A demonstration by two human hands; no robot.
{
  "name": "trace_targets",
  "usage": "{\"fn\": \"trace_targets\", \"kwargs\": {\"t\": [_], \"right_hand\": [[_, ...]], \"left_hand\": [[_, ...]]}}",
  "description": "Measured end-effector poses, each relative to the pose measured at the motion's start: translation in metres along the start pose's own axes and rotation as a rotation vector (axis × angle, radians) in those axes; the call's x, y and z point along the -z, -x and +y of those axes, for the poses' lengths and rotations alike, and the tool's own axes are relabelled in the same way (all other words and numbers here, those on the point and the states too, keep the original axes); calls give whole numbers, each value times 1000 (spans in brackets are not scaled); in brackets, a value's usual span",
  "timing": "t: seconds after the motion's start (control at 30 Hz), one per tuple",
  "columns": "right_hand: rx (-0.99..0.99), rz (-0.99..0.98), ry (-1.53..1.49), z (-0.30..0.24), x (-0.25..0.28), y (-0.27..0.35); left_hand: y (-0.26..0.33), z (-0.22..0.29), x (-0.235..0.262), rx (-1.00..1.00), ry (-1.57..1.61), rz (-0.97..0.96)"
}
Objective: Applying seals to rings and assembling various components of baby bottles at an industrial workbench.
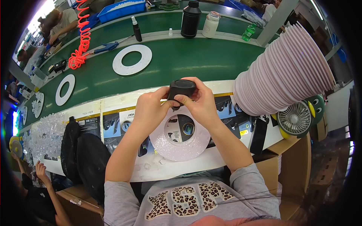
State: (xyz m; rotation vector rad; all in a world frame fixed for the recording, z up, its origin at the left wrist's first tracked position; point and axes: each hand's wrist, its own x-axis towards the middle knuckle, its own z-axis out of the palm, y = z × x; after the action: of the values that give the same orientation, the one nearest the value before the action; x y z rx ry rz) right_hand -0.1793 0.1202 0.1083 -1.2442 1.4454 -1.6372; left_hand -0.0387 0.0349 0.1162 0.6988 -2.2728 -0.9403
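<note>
- Fingers of both hands are closed on a dark squeeze bottle (183, 88), the left hand (151, 107) on one side and the right hand (201, 101) on the other; neither hand is free.
- The bottle is held above the far edge of a glittery white ring (181, 150), its broad end up and a narrow tip seemingly pointing down; whether the tip touches the ring, I cannot tell.
- That ring lies on the white worktop (147, 171) right before the person, its open centre showing printed sheets beneath.
- Both thumbs sit low, near the tip, which should suit fine control; pressing evenly from the two sides would likely keep the bottle from twisting.
- Nothing holds the ring, so any push from the tip could slide it; a light touch seems best.
- Keeping the tip over the ring's band, clear of the central hole, would spare the printed sheets from drips, if the bottle holds liquid.
- The tall leaning stack of pale rings (283, 71) stands near the right elbow; keeping that arm tucked in looks wise.
- Hands and bottle hide part of the far rim, so leaning for a clearer view may help.
</note>
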Motion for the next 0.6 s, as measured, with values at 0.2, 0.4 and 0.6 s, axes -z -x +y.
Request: {"fn": "trace_targets", "kwargs": {"t": [0.2, 0.4, 0.6], "right_hand": [[8, 7, -14, -6, 3, 2], [53, 39, 5, -24, 22, 15], [58, 88, 66, -19, 39, 33]], "left_hand": [[0, 5, 2, -24, -41, -23], [-4, 28, -6, -69, 44, -26], [-3, 33, -30, -62, 68, -89]]}}
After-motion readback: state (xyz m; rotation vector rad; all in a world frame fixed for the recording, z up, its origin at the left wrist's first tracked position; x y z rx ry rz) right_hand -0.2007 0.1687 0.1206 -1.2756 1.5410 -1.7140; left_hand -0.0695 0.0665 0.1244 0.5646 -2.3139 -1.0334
